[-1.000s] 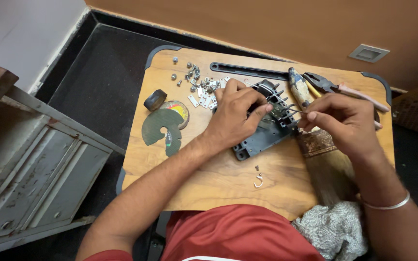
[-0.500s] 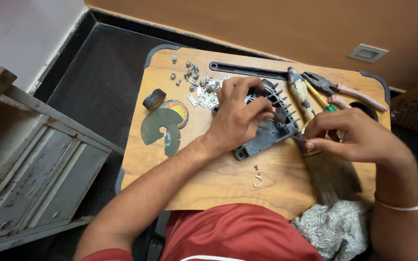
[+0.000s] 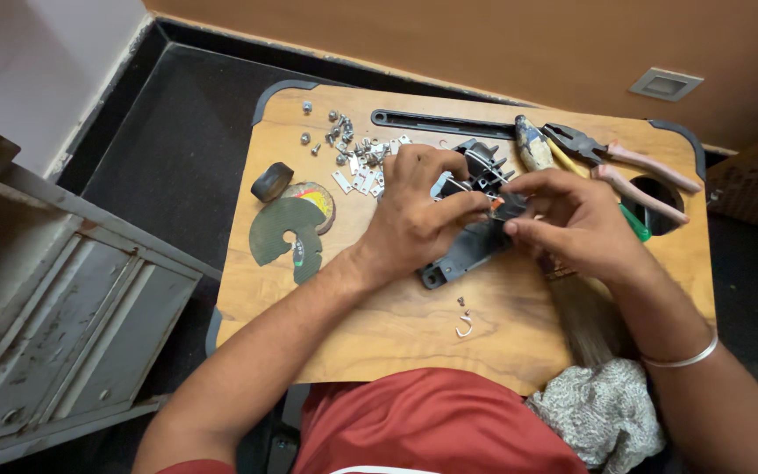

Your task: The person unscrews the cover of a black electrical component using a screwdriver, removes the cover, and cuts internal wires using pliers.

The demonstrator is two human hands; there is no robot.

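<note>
Hands meet over the black plastic housing (image 3: 467,250), which lies at the middle of my wooden lap table (image 3: 396,325). I see my left hand (image 3: 418,215) clamped on its upper part, while my right hand (image 3: 572,224) pinches a small piece against its right edge. Pliers (image 3: 611,158) lie beyond, and loose screws and metal bits (image 3: 353,154) lie scattered near 2 grinding discs (image 3: 296,228).

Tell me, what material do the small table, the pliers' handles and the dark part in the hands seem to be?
Table: wood or wood-look laminate, grain visible, dark edging. Pliers: dull grey metal head, pinkish handles, probably rubber or plastic. Dark part, held by left hand and right hand: looks like matte moulded plastic.
</note>
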